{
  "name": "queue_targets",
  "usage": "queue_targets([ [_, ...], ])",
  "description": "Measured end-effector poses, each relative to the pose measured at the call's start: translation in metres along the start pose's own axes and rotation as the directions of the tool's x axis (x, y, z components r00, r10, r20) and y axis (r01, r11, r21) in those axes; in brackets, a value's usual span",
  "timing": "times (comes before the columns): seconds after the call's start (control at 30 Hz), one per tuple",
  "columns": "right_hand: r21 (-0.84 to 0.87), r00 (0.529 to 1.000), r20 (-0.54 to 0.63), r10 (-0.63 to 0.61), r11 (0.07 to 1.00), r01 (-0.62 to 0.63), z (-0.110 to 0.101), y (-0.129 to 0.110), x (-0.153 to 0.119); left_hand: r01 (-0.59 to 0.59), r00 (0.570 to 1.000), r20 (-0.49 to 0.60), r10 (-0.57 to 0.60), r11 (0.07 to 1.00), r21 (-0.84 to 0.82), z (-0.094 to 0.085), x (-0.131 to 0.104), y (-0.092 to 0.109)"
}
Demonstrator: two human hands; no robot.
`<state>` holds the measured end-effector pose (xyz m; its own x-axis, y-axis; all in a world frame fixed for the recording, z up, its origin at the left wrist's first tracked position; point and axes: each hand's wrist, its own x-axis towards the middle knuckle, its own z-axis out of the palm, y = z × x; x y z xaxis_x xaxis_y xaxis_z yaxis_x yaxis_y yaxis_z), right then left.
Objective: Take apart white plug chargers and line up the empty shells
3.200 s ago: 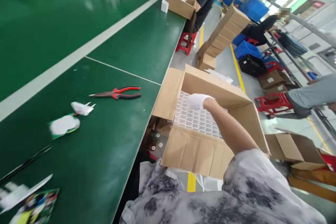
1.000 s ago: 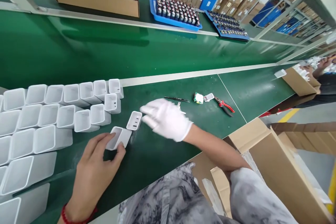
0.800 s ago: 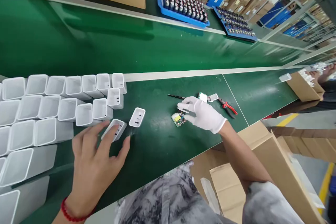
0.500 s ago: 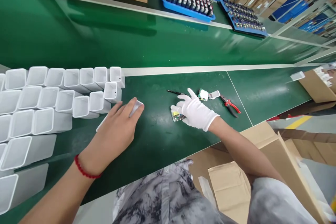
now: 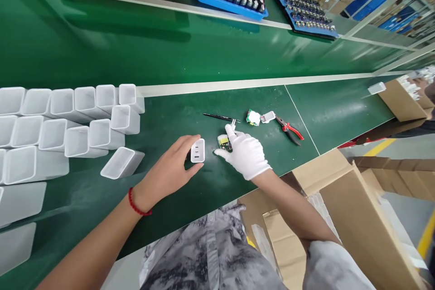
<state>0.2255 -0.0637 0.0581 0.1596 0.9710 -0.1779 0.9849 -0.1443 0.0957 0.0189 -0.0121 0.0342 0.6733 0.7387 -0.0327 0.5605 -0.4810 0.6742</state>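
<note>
Fingers [image 5: 190, 140] of the left hand [image 5: 170, 157] hold a white slotted case [image 5: 198, 148], just brought across the desk [image 5: 170, 122] near a circuit board [image 5: 224, 142], where the gloved right hand [image 5: 247, 155] is splayed wide, apparently putting both parts within reach.

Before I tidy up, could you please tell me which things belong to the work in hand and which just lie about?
Seemingly in the work:
slotted white case, in left hand
circuit board, by gloved right hand
rows of white cases

Apparently lying about:
pliers
thin black tool
</note>
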Motion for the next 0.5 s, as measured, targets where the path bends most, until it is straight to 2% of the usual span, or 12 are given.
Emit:
queue_targets([
  [0.1,0.165,0.997,-0.02,0.074,0.984,-0.069,0.009,-0.001,0.013,0.015,1.0,-0.02,-0.017,0.997,-0.074,0.006,0.0,-0.007],
  [0.13,0.274,0.996,-0.025,0.081,0.959,-0.071,0.01,0.003,0.014,0.017,0.999,-0.036,-0.02,0.996,-0.09,0.008,0.0,-0.009],
  [0.17,0.437,0.997,-0.018,0.081,0.897,-0.065,0.01,0.008,0.013,0.005,0.999,-0.05,-0.01,0.995,-0.101,0.009,-0.001,-0.011],
  [0.23,0.765,0.998,0.035,0.056,0.64,-0.062,0.009,0.018,0.008,-0.051,0.997,-0.064,0.043,0.991,-0.12,0.011,-0.002,-0.014],
  [0.3,0.951,0.997,0.082,-0.014,0.3,-0.074,0.005,0.024,0.0,-0.111,0.992,-0.068,0.102,0.983,-0.145,0.012,-0.003,-0.017],
  [0.37,0.996,0.992,0.091,-0.088,-0.008,-0.092,0.002,0.023,-0.006,-0.135,0.987,-0.104,0.121,0.98,-0.148,0.012,-0.004,-0.018],
  [0.43,0.954,0.988,0.077,-0.135,-0.279,-0.113,-0.001,0.016,-0.009,-0.135,0.978,-0.175,0.117,0.986,-0.097,0.011,-0.005,-0.018],
  [0.47,0.915,0.985,0.074,-0.153,-0.383,-0.128,-0.001,0.011,-0.01,-0.14,0.972,-0.201,0.125,0.988,-0.061,0.01,-0.006,-0.017],
  [0.5,0.887,0.984,0.073,-0.165,-0.44,-0.139,-0.001,0.007,-0.01,-0.151,0.967,-0.213,0.142,0.988,-0.029,0.009,-0.007,-0.017],
])
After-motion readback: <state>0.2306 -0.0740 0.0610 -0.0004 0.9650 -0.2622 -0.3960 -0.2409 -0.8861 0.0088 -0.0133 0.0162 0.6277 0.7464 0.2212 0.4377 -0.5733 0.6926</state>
